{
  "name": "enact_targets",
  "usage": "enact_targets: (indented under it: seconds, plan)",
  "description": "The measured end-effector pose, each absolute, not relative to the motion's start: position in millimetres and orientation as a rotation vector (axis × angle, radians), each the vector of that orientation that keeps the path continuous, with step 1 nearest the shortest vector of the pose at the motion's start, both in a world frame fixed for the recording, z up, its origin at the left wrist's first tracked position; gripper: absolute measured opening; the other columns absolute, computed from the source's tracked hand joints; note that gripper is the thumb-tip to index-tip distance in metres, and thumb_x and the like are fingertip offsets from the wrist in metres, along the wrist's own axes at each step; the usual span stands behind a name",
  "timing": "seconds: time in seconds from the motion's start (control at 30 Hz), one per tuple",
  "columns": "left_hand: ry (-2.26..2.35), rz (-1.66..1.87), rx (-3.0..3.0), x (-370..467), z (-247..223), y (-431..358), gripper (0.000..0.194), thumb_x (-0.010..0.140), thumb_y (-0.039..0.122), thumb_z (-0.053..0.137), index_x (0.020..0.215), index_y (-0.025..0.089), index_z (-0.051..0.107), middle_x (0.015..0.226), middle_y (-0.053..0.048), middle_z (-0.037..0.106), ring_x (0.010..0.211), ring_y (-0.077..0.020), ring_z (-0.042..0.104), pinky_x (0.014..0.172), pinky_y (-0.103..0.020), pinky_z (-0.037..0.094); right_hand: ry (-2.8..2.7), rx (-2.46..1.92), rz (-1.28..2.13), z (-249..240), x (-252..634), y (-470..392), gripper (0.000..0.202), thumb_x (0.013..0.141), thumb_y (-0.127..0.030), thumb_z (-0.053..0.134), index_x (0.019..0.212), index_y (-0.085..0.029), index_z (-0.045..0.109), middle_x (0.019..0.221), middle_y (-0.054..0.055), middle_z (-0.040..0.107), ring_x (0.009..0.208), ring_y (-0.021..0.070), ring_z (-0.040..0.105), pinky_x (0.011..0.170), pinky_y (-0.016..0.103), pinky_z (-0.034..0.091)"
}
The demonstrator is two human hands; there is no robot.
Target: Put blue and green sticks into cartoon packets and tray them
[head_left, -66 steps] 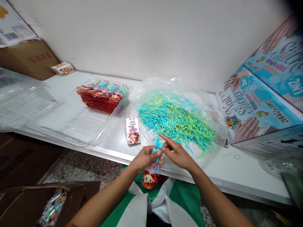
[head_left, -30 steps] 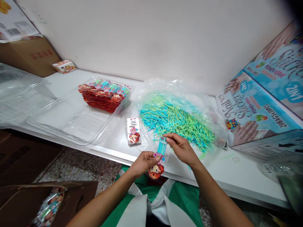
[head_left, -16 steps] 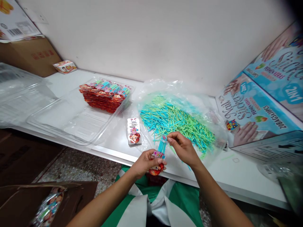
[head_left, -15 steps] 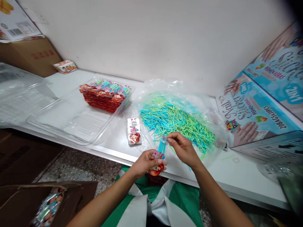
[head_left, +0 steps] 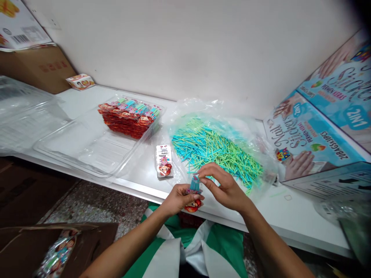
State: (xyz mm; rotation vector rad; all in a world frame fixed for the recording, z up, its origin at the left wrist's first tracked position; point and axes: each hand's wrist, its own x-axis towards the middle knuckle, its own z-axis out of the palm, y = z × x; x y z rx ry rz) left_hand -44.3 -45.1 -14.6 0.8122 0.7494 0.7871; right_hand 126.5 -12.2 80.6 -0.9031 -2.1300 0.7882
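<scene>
My left hand (head_left: 180, 199) grips the lower part of a small candy stick packet (head_left: 195, 186), thumb on its front. This clear packet has a red-haired cartoon head at the bottom and blue sticks showing in its upper part. At its top edge are the bent fingers of my right hand (head_left: 222, 185), thumb and forefinger closed around the tip. Just beyond lies a heap of thin blue and green candy sticks (head_left: 214, 148) on a clear plastic bag (head_left: 199, 104). A stack of printed cards or empty packets (head_left: 164, 161) with the same cartoon head is left of my hands.
A clear plastic tray (head_left: 84, 154) on the white table (head_left: 139, 170) holds rows of filled packets (head_left: 127, 117) at its right. Blue printed boxes (head_left: 313, 135) stand at the right; more clear trays (head_left: 26, 119) and a brown carton (head_left: 37, 67) at the left.
My right hand has come slightly down and left, its fingers curling over the packet's top. The packet now looks shorter, tilted or bent at its upper end. My left hand keeps its grip.
</scene>
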Motion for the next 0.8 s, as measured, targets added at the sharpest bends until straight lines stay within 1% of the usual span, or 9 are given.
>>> enact_targets:
  seconds: [0.07,0.17,0.2,0.23,0.3,0.37,0.47,0.63,0.8]
  plan:
    - [0.769,0.796,0.838,-45.0,-13.7,-44.1,0.033,0.068,0.032,0.069,0.09,0.008,0.066,0.082,-0.012,0.069,0.072,-0.0199,0.065,0.067,-0.031,0.05,-2.063,-0.959,0.86,79.3,125.9,-11.7,0.02,0.083,-0.023,0.054,0.103,-0.023,0.056,0.098,0.006,0.058,0.094,0.0178,0.055,0.082,0.034,0.045]
    - [0.783,0.811,0.881,-46.9,-12.3,-41.9,0.032,0.069,0.032,0.069,0.089,0.008,0.067,0.081,-0.011,0.069,0.071,-0.0183,0.064,0.067,-0.028,0.049,-1.925,-1.039,1.049,73.6,123.7,-10.8,0.048,0.079,-0.028,0.06,0.123,-0.025,0.044,0.106,0.006,0.059,0.098,0.0187,0.056,0.084,0.035,0.045]
    - [0.783,0.811,0.89,-47.5,-11.9,-41.2,0.032,0.069,0.033,0.068,0.089,0.008,0.067,0.08,-0.011,0.069,0.07,-0.0176,0.064,0.065,-0.027,0.049,-1.888,-1.05,1.107,71.1,122.5,-10.4,0.05,0.078,-0.029,0.061,0.125,-0.025,0.044,0.107,0.006,0.06,0.098,0.0189,0.056,0.085,0.035,0.045]
    - [0.785,0.807,0.897,-48.1,-11.4,-40.6,0.032,0.07,0.033,0.068,0.089,0.008,0.067,0.079,-0.011,0.069,0.069,-0.017,0.064,0.064,-0.026,0.049,-1.86,-1.051,1.148,68.4,121.1,-9.8,0.046,0.078,-0.03,0.06,0.122,-0.025,0.048,0.106,0.006,0.061,0.098,0.019,0.057,0.084,0.035,0.045]
    - [0.794,0.805,0.911,-48.7,-10.5,-39.7,0.032,0.07,0.033,0.068,0.089,0.008,0.067,0.077,-0.011,0.069,0.066,-0.0162,0.063,0.06,-0.025,0.048,-1.808,-1.043,1.175,63.6,118.2,-8.5,0.028,0.08,-0.03,0.058,0.107,-0.024,0.062,0.099,0.005,0.065,0.092,0.0186,0.059,0.082,0.034,0.046]
    - [0.801,0.814,0.928,-48.7,-10.0,-39.0,0.032,0.07,0.033,0.068,0.091,0.008,0.066,0.078,-0.011,0.069,0.066,-0.0159,0.063,0.059,-0.024,0.048,-1.749,-1.039,1.16,60.5,116.0,-7.3,0.018,0.081,-0.029,0.057,0.093,-0.023,0.069,0.091,0.004,0.067,0.088,0.0184,0.061,0.08,0.033,0.047]
    - [0.802,0.833,0.949,-48.5,-10.6,-38.3,0.034,0.07,0.033,0.068,0.094,0.008,0.066,0.08,-0.011,0.069,0.067,-0.0158,0.063,0.06,-0.024,0.047,-1.67,-1.05,1.158,59.8,114.9,-6.5,0.016,0.079,-0.029,0.058,0.089,-0.024,0.071,0.089,0.004,0.069,0.088,0.0195,0.061,0.081,0.035,0.047]
    - [0.818,0.809,0.945,-48.6,-12.7,-38.0,0.033,0.072,0.034,0.066,0.091,0.007,0.067,0.077,-0.012,0.068,0.063,-0.0135,0.061,0.056,-0.022,0.045,-1.567,-1.087,1.307,58.6,112.2,-7.1,0.018,0.077,-0.031,0.061,0.09,-0.025,0.071,0.089,0.003,0.07,0.087,0.0198,0.062,0.079,0.034,0.047]
    - [0.813,0.8,0.921,-47.4,-11.0,-39.2,0.034,0.07,0.035,0.068,0.091,0.008,0.066,0.075,-0.011,0.067,0.061,-0.013,0.059,0.054,-0.022,0.044,-1.359,-1.072,1.384,48.3,106.0,-7.7,0.014,0.073,-0.029,0.064,0.084,-0.024,0.072,0.088,0.003,0.071,0.087,0.0201,0.063,0.081,0.035,0.046]
